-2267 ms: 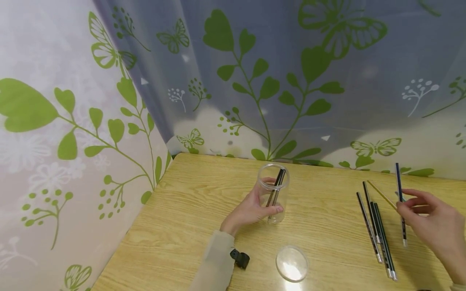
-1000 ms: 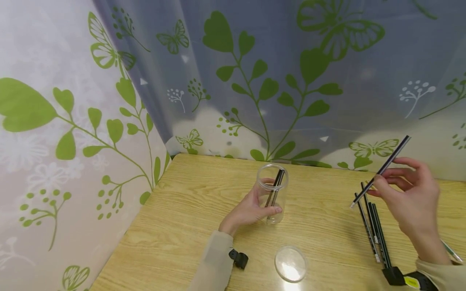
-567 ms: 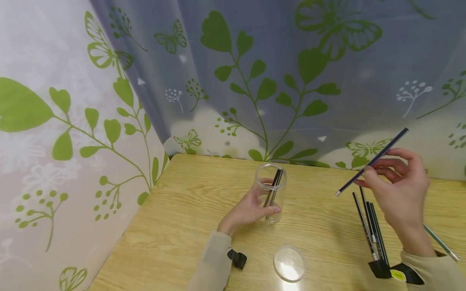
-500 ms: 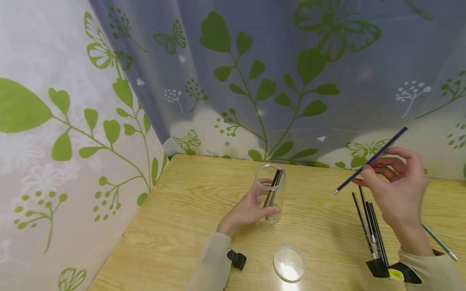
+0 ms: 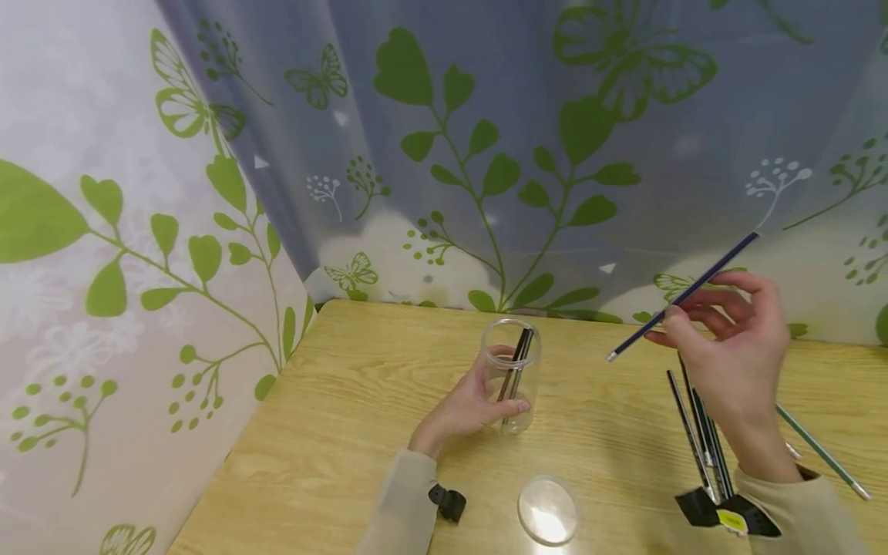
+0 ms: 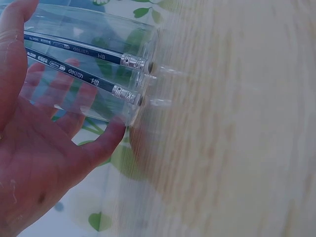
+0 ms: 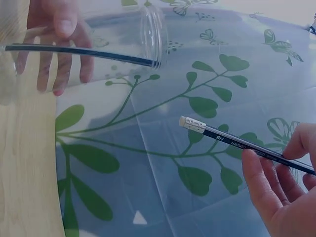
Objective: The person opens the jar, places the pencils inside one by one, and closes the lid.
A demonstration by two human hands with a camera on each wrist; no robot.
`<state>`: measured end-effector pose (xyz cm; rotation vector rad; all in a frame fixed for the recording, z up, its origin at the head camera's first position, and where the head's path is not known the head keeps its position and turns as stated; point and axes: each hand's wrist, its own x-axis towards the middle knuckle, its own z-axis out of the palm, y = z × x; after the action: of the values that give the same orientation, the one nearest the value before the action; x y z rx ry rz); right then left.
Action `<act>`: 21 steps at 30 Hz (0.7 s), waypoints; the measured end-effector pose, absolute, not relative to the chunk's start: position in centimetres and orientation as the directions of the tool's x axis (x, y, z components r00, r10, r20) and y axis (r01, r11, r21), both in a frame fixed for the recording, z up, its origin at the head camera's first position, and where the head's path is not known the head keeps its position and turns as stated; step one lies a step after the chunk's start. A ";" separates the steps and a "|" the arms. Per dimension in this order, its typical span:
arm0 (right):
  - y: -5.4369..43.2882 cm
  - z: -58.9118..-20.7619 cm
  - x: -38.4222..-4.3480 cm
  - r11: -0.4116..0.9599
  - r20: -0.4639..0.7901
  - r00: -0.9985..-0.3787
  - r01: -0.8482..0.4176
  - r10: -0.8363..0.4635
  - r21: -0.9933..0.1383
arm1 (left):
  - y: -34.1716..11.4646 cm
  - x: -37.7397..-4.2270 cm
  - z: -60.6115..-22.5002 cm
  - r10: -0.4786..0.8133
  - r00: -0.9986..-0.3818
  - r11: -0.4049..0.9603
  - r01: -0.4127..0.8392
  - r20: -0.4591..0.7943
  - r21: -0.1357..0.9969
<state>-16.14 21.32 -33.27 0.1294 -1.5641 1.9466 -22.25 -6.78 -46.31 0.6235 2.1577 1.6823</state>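
My left hand (image 5: pixel 468 405) grips a clear jar (image 5: pixel 526 393) standing on the wooden table, its fingers curled round the wall. Two dark pencils (image 6: pixel 74 61) lean inside it, eraser ends down at the base in the left wrist view. My right hand (image 5: pixel 735 347) pinches a dark blue pencil (image 5: pixel 641 335) between thumb and fingers, in the air to the right of the jar. That pencil slants, its white eraser end (image 7: pixel 190 122) low and towards the jar. Several dark pencils (image 5: pixel 687 432) lie on the table below the right hand, partly hidden by the wrist strap.
A round clear lid (image 5: pixel 548 510) lies on the table (image 5: pixel 333 432) in front of the jar. A green pencil (image 5: pixel 825 455) lies at the far right, beside the right forearm. A patterned curtain (image 5: pixel 444 154) hangs behind the table's back edge.
My right hand has lifted the dark blue pencil off to the left, turning it from near upright to slanted with the eraser end leftward. The left hand keeps its hold on the jar.
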 end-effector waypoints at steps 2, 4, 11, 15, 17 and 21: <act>21.0 -33.0 -16.2 -0.104 0.452 -0.792 -0.533 0.410 -0.840 | -6.8 -22.3 -46.3 0.530 -0.848 0.205 0.141 0.012 0.969; 20.7 -32.8 -16.3 -0.121 0.455 -0.789 -0.543 0.413 -0.831 | -6.7 -22.3 -46.3 0.532 -0.847 0.204 0.150 0.019 0.967; 19.6 -32.5 -16.6 -0.160 0.503 -0.773 -0.593 0.386 -0.789 | -6.8 -22.3 -46.3 0.536 -0.844 0.204 0.157 0.024 0.966; 19.2 -32.5 -16.8 -0.154 0.512 -0.768 -0.601 0.385 -0.784 | -6.8 -22.3 -46.4 0.534 -0.846 0.212 0.154 0.017 0.965; 19.0 -32.5 -17.0 -0.148 0.522 -0.763 -0.608 0.382 -0.780 | -6.8 -22.3 -46.4 0.531 -0.847 0.216 0.155 0.017 0.964; 18.4 -32.4 -17.3 -0.137 0.554 -0.751 -0.630 0.359 -0.764 | -6.8 -22.3 -46.3 0.527 -0.850 0.213 0.152 0.018 0.965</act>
<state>-17.26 18.42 -32.43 0.3117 -1.4805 1.9451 -22.32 -6.77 -46.29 0.6366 2.1771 1.6759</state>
